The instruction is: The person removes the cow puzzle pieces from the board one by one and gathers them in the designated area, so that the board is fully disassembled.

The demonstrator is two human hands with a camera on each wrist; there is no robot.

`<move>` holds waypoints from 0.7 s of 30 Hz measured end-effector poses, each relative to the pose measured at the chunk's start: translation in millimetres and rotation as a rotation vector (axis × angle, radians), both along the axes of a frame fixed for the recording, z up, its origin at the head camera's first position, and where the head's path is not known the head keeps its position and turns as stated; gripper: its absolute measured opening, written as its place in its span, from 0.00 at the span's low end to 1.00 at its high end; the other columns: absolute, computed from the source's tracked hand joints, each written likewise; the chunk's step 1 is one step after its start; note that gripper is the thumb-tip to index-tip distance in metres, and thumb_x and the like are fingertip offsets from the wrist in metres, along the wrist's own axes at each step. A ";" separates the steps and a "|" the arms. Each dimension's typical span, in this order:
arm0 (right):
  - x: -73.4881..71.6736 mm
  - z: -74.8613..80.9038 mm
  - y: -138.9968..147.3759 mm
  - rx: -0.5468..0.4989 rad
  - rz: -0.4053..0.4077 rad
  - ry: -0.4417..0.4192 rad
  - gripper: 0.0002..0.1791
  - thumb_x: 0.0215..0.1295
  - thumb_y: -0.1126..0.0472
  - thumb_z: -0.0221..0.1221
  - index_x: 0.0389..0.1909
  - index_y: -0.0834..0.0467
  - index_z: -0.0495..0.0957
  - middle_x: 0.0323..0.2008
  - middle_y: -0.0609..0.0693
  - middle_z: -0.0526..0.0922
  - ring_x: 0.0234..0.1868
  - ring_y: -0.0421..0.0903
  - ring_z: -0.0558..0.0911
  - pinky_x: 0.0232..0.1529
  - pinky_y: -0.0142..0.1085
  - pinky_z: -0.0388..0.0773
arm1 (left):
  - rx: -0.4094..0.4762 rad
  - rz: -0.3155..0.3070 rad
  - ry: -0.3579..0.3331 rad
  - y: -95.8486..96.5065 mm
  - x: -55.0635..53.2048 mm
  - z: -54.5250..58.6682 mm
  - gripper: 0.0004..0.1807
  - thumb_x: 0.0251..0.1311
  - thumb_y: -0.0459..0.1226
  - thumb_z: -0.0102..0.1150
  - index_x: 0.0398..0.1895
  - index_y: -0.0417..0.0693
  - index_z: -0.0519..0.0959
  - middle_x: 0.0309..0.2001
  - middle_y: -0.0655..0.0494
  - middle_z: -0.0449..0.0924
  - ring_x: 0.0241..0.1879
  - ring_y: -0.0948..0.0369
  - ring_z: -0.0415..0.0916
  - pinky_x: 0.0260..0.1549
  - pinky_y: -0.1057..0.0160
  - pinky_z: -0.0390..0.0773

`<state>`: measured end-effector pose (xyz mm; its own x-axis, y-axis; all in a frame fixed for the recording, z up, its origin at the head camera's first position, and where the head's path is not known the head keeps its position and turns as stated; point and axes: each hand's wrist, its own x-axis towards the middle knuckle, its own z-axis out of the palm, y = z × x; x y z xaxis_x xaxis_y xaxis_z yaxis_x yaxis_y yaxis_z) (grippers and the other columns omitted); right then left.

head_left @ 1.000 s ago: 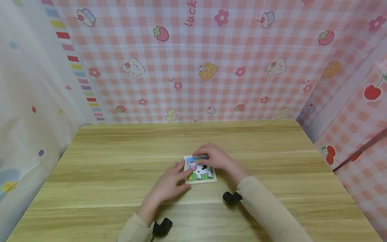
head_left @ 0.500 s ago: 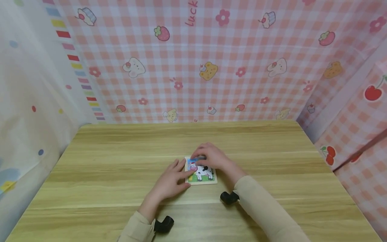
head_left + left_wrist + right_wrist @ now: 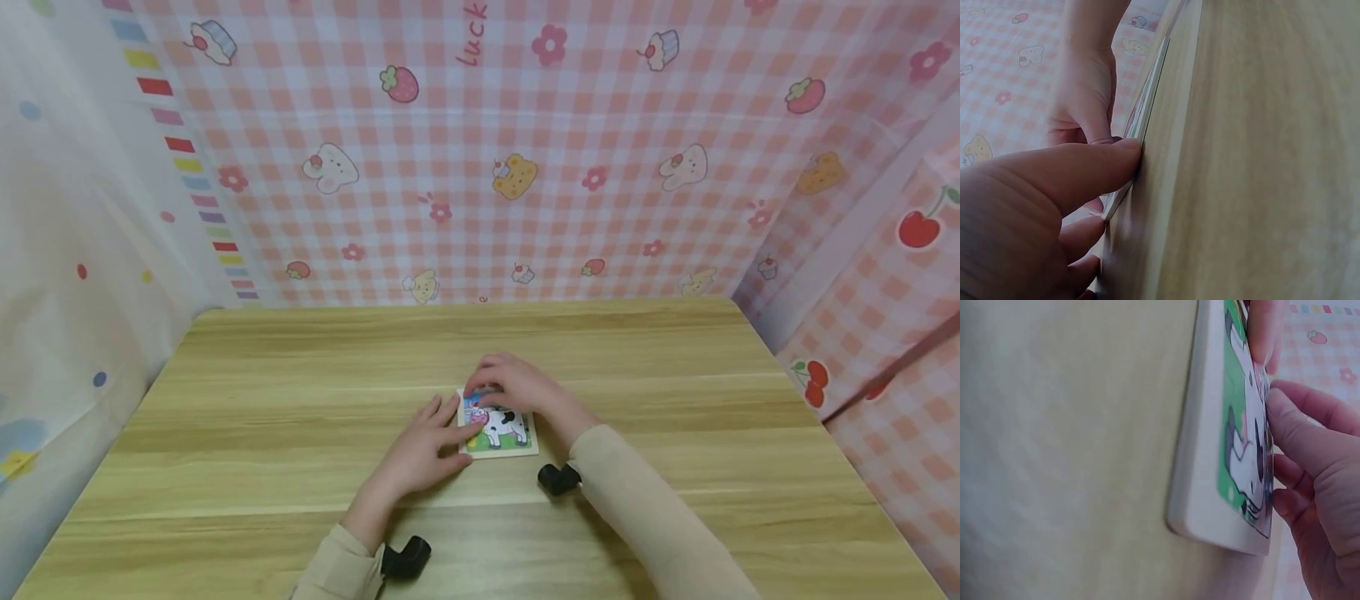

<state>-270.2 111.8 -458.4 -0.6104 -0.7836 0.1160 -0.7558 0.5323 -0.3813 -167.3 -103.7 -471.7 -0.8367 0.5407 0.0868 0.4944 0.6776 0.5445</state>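
A small square jigsaw puzzle board [image 3: 506, 452] with a cartoon cow picture lies flat near the middle of the table. My left hand [image 3: 422, 450] rests along its left side, fingers nearly straight. The index finger presses on the cow's face and the thumb [image 3: 1116, 164] touches the board's edge. My right hand [image 3: 521, 390] arches over the upper part of the picture, thumb and fingers pinching a puzzle piece near the upper left; the fingers hide most of that piece. In the right wrist view, the right thumb [image 3: 1285, 409] is right at the picture surface.
The wooden table [image 3: 300, 358] spreads around the board. A pink checked cloth [image 3: 465, 225] hangs behind its far edge, with more cloth at both sides. Black wrist-camera mounts [image 3: 407, 558] stick out from both beige sleeves [image 3: 645, 508].
My right hand has shifted slightly left over the board's top, toward its upper left corner, with the piece between its fingers. The left hand stays almost still.
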 end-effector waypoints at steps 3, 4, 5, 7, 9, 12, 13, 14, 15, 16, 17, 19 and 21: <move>-2.7 3.2 -1.2 0.034 0.014 -0.009 0.13 0.63 0.57 0.66 0.49 0.48 0.84 0.49 0.47 0.80 0.52 0.46 0.77 0.59 0.41 0.72 | 0.003 0.008 -0.013 -0.3 0.3 0.4 0.26 0.62 0.43 0.66 0.64 0.56 0.77 0.74 0.38 0.54 0.73 0.33 0.44 0.68 0.34 0.47; -3.7 3.7 -1.5 0.043 0.019 -0.011 0.13 0.63 0.56 0.66 0.49 0.48 0.84 0.49 0.46 0.80 0.52 0.45 0.77 0.59 0.40 0.73 | 0.005 0.010 -0.018 -0.4 0.3 0.6 0.26 0.62 0.43 0.66 0.64 0.56 0.78 0.74 0.38 0.54 0.73 0.34 0.44 0.69 0.34 0.47; -4.6 3.8 -1.8 0.054 0.022 -0.015 0.13 0.63 0.56 0.66 0.49 0.48 0.84 0.49 0.45 0.80 0.52 0.44 0.77 0.59 0.39 0.73 | 0.005 0.013 -0.021 -0.4 0.4 0.9 0.25 0.62 0.43 0.66 0.64 0.57 0.78 0.74 0.38 0.54 0.73 0.34 0.44 0.69 0.35 0.47; -6.0 3.6 -1.7 0.064 0.030 -0.014 0.14 0.64 0.55 0.66 0.50 0.48 0.84 0.49 0.45 0.80 0.52 0.43 0.77 0.59 0.38 0.73 | 0.006 0.016 -0.026 -0.4 0.4 1.0 0.25 0.62 0.43 0.66 0.64 0.57 0.78 0.74 0.39 0.55 0.73 0.34 0.44 0.69 0.36 0.47; -7.4 2.7 -1.3 0.066 0.044 -0.002 0.14 0.64 0.55 0.66 0.50 0.48 0.83 0.48 0.44 0.80 0.52 0.43 0.77 0.58 0.37 0.73 | 0.008 0.018 -0.031 -0.2 0.4 1.3 0.25 0.62 0.43 0.66 0.64 0.57 0.78 0.74 0.39 0.55 0.73 0.35 0.44 0.69 0.36 0.46; -9.2 1.5 -0.8 0.068 0.067 0.030 0.13 0.63 0.55 0.66 0.49 0.48 0.84 0.47 0.44 0.80 0.51 0.42 0.77 0.57 0.36 0.74 | 0.009 0.020 -0.034 0.1 0.2 1.7 0.25 0.62 0.43 0.66 0.64 0.57 0.78 0.74 0.39 0.55 0.73 0.35 0.44 0.69 0.36 0.47; -9.7 1.1 -0.7 0.070 0.073 0.043 0.13 0.63 0.55 0.66 0.49 0.48 0.84 0.47 0.44 0.80 0.50 0.42 0.77 0.57 0.35 0.74 | 0.009 0.021 -0.035 0.2 0.1 1.9 0.25 0.62 0.44 0.66 0.64 0.57 0.78 0.74 0.39 0.55 0.73 0.35 0.44 0.69 0.36 0.47; -10.1 0.9 -0.6 0.074 0.079 0.055 0.13 0.63 0.55 0.66 0.49 0.48 0.84 0.46 0.43 0.79 0.50 0.42 0.77 0.57 0.35 0.74 | 0.012 0.020 -0.038 0.3 0.1 2.1 0.25 0.62 0.43 0.66 0.64 0.57 0.78 0.74 0.39 0.55 0.73 0.35 0.44 0.69 0.36 0.47; -10.2 0.7 -0.4 0.077 0.085 0.065 0.13 0.63 0.55 0.66 0.48 0.48 0.84 0.46 0.43 0.79 0.50 0.42 0.77 0.57 0.35 0.74 | 0.015 0.020 -0.040 0.3 0.1 2.2 0.25 0.62 0.43 0.66 0.64 0.57 0.78 0.74 0.39 0.55 0.73 0.35 0.44 0.69 0.36 0.47; -10.3 0.7 -0.3 0.082 0.088 0.075 0.13 0.63 0.54 0.66 0.48 0.47 0.84 0.46 0.43 0.79 0.49 0.41 0.77 0.56 0.34 0.74 | 0.017 0.019 -0.037 0.4 0.1 2.3 0.25 0.62 0.43 0.66 0.64 0.56 0.78 0.74 0.39 0.55 0.73 0.35 0.44 0.69 0.35 0.47; -10.1 0.8 -0.2 0.084 0.092 0.079 0.13 0.63 0.54 0.66 0.48 0.47 0.84 0.46 0.43 0.79 0.49 0.41 0.77 0.56 0.34 0.74 | 0.021 0.017 -0.036 0.3 0.3 2.5 0.25 0.62 0.43 0.67 0.63 0.56 0.78 0.74 0.38 0.55 0.73 0.35 0.45 0.69 0.35 0.47; -9.4 1.3 -0.2 0.089 0.095 0.086 0.13 0.63 0.54 0.66 0.48 0.47 0.84 0.45 0.43 0.79 0.49 0.41 0.77 0.55 0.34 0.74 | 0.024 0.019 -0.040 0.3 0.5 2.8 0.25 0.61 0.43 0.67 0.63 0.55 0.78 0.74 0.38 0.56 0.73 0.35 0.45 0.69 0.35 0.47; -8.5 1.9 -0.4 0.093 0.102 0.095 0.12 0.63 0.54 0.66 0.48 0.47 0.84 0.45 0.44 0.78 0.48 0.42 0.76 0.55 0.35 0.74 | 0.027 0.025 -0.044 0.5 0.8 3.0 0.25 0.61 0.42 0.67 0.63 0.55 0.79 0.74 0.38 0.56 0.73 0.35 0.45 0.69 0.36 0.47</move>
